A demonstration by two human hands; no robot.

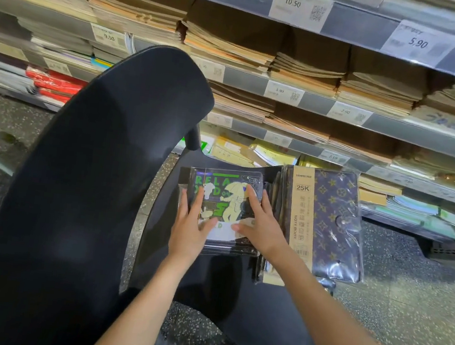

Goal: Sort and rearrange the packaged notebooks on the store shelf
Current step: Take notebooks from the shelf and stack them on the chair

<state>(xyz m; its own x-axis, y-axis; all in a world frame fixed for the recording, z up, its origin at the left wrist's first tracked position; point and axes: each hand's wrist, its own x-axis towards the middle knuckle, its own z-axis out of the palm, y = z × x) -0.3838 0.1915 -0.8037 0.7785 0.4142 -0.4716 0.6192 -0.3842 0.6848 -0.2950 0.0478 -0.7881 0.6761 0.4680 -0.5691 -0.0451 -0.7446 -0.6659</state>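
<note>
A small packaged notebook with a dark cover and green cartoon print (223, 197) lies on the seat of a black chair (216, 280). My left hand (189, 225) rests on its left side with fingers straight. My right hand (261, 222) lies on its right side, fingers spread flat, thumb near a white label. Right beside it lies a stack of larger wrapped notebooks, the top one brown-patterned with a kraft "25K" band (326, 224).
The chair's black backrest (84, 183) fills the left of the view. Shelves behind hold stacks of kraft notebooks (308, 64), red packs (56, 85) and yellow packaged books (251, 152), with price tags (298, 7) along the shelf edges. The floor is speckled grey.
</note>
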